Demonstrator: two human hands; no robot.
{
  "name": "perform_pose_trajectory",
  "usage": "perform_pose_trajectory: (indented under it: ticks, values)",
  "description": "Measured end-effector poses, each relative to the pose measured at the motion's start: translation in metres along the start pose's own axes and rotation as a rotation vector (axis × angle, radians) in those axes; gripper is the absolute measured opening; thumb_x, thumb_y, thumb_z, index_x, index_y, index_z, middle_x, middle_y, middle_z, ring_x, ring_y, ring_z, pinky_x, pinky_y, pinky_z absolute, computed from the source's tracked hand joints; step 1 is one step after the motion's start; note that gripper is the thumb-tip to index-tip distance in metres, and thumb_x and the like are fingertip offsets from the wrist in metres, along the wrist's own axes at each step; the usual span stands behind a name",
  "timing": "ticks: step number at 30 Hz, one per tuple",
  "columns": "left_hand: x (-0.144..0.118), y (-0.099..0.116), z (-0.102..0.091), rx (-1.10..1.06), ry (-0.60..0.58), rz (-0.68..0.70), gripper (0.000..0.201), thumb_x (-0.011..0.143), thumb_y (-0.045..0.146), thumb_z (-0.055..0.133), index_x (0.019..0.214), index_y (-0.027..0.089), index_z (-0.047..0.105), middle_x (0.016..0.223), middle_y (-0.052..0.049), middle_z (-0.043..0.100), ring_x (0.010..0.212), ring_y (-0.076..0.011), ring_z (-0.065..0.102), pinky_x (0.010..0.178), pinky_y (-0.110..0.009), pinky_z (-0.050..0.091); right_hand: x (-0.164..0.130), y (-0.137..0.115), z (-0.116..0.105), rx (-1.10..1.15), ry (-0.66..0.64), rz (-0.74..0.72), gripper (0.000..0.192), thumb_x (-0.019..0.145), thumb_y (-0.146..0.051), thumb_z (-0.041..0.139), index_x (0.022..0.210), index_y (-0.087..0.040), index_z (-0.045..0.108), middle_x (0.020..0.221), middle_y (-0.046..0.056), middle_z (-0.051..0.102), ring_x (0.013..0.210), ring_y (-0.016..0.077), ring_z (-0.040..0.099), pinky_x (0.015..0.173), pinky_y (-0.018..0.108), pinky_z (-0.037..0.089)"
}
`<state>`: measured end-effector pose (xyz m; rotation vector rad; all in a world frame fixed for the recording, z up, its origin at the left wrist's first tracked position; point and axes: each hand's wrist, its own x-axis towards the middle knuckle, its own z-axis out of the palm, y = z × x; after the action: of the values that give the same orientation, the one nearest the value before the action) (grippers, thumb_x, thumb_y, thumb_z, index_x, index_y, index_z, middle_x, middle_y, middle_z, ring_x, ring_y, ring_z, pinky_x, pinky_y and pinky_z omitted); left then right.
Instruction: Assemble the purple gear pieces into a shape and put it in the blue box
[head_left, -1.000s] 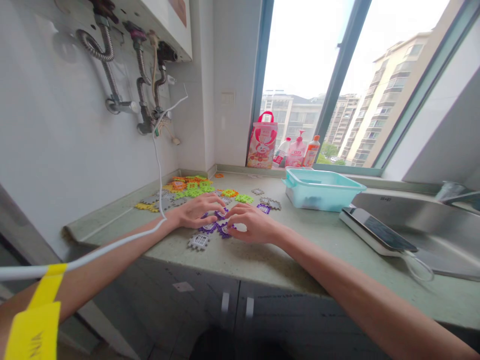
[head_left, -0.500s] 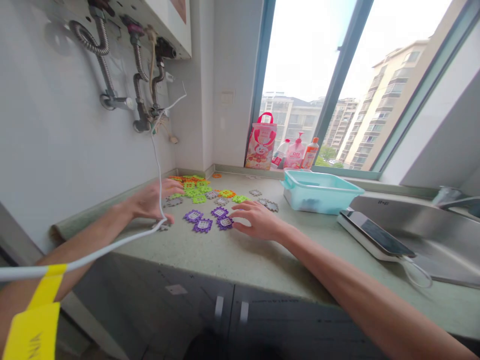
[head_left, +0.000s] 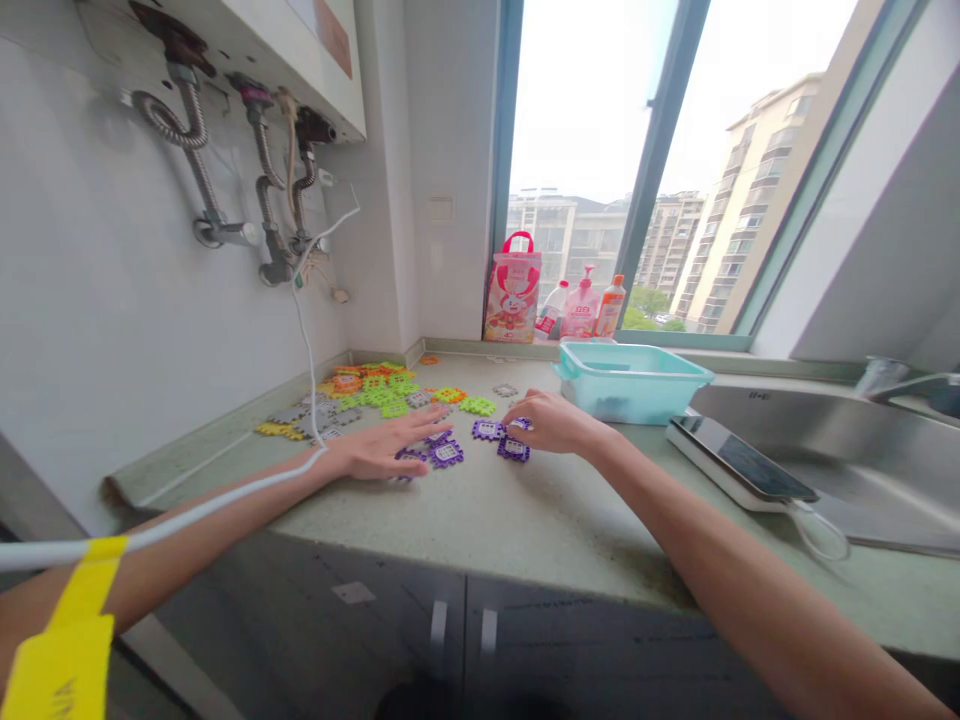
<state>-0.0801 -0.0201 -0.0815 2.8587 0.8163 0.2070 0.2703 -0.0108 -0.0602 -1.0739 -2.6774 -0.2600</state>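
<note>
Purple tiles (head_left: 448,454) | by both hands (head_left: 375,446) (head_left: 556,421) | pink pump bottle (head_left: 580,311): "立白" (slightly blurred)

The left hand (head_left: 382,445) partly hides purple tiles (head_left: 459,459), their print (head_left: 447,453) too small to read; the view's right edge cuts the sink (head_left: 885,490).

The left forearm (head_left: 232,527) is extended inward from the lower left, and the left hand (head_left: 379,448) is held palm down, fingers spread; the right forearm (head_left: 712,540) is angled in from the lower right, the right hand (head_left: 555,422) arched, fingers bent downward
</note>
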Motion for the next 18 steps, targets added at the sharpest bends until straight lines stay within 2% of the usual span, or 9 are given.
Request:
perform_pose_trajectory:
  ticks: [3, 5, 9, 13, 15, 18]
  values:
    - [0.021, 0.015, 0.005, -0.086, -0.023, 0.062, 0.084, 0.096, 0.074, 0.055, 0.166, 0.031, 0.036, 0.174, -0.008, 0.023, 0.160, -0.0375, 0.023, 0.131, -0.051, 0.019, 0.001, 0.006, 0.002, -0.040, -0.030, 0.081, 0.028, 0.093, -0.018, 0.060, 0.105, -0.025, 0.084, 0.099, 0.008, 0.082, 0.094, 0.0234, 0.073, 0.089, 0.031, 0.050]
    - [0.036, 0.023, 0.009, -0.163, 0.006, 0.113, 0.084, 0.096, 0.078, 0.051, 0.164, 0.029, 0.041, 0.172, -0.010, 0.029, 0.158, -0.0373, 0.029, 0.129, -0.050, 0.024, 0.000, 0.011, 0.004, -0.050, -0.072, 0.124, 0.028, 0.091, -0.017, 0.061, 0.103, -0.026, 0.085, 0.098, 0.007, 0.083, 0.093, 0.0233, 0.074, 0.086, 0.029, 0.051]
    - [0.068, 0.019, 0.015, -0.235, 0.222, 0.141, 0.086, 0.098, 0.084, 0.030, 0.155, 0.024, 0.052, 0.161, -0.014, 0.048, 0.149, -0.0339, 0.043, 0.126, -0.048, 0.029, -0.001, 0.024, 0.010, 0.022, -0.092, 0.148, 0.026, 0.087, -0.018, 0.065, 0.099, -0.027, 0.086, 0.097, 0.005, 0.083, 0.089, 0.0220, 0.075, 0.083, 0.026, 0.052]
    - [0.092, 0.006, 0.018, -0.195, 0.407, 0.111, 0.080, 0.104, 0.075, 0.019, 0.133, 0.019, 0.068, 0.136, -0.016, 0.067, 0.130, -0.0290, 0.058, 0.116, -0.044, 0.040, 0.000, 0.034, 0.018, 0.124, -0.046, 0.153, 0.023, 0.083, -0.018, 0.071, 0.098, -0.026, 0.087, 0.099, 0.005, 0.083, 0.089, 0.0222, 0.075, 0.082, 0.027, 0.053]
    - [0.095, 0.001, 0.016, -0.156, 0.427, 0.115, 0.073, 0.108, 0.067, 0.019, 0.122, 0.019, 0.073, 0.123, -0.014, 0.071, 0.122, -0.0273, 0.061, 0.112, -0.042, 0.043, -0.001, 0.038, 0.020, 0.178, -0.037, 0.160, 0.022, 0.082, -0.021, 0.073, 0.099, -0.026, 0.086, 0.099, 0.004, 0.083, 0.089, 0.0220, 0.075, 0.081, 0.028, 0.053]
    - [0.089, -0.003, 0.008, -0.042, 0.365, 0.126, 0.058, 0.110, 0.056, 0.029, 0.113, 0.019, 0.075, 0.112, -0.012, 0.073, 0.113, -0.0263, 0.064, 0.107, -0.040, 0.044, -0.002, 0.042, 0.021, 0.254, -0.058, 0.195, 0.020, 0.082, -0.025, 0.076, 0.100, -0.027, 0.086, 0.096, 0.001, 0.083, 0.084, 0.0201, 0.073, 0.077, 0.028, 0.052]
